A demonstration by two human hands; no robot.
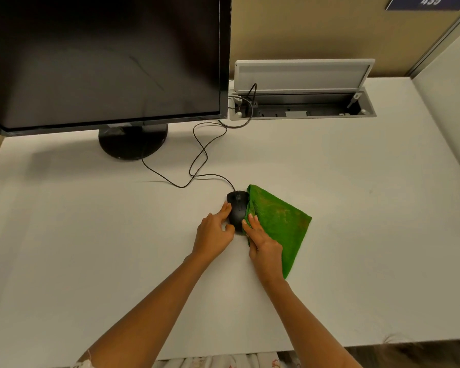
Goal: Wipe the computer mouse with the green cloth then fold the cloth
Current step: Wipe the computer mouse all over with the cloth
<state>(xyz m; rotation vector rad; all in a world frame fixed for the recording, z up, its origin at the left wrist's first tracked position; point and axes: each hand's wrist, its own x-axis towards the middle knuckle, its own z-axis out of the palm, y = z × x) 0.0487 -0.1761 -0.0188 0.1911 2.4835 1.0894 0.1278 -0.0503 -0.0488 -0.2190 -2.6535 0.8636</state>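
Mouse (pixel 237 208) left of cloth (pixel 279 221); monitor (pixel 104 59) behind.

- A white desk (pixel 329 181) fills most of the view, its surface plain and matte.
- A dark monitor (pixel 104 57) stands at the desk's far left, its screen off, on a round black base (pixel 133 142).
- Just right of the monitor, a grey cable box (pixel 303 107) is sunk into the desk, its white lid (pixel 303 75) tilted up and open.
- Behind the monitor and the box runs a tan partition wall (pixel 316 30).
- High on that wall, well right of the monitor, hangs a dark blue sign (pixel 428 2) with white digits, cut off by the frame.
- A pale side panel (pixel 446 88) closes the desk's right edge, far from the monitor.
- Light is soft and warm, with a faint shadow under the monitor.
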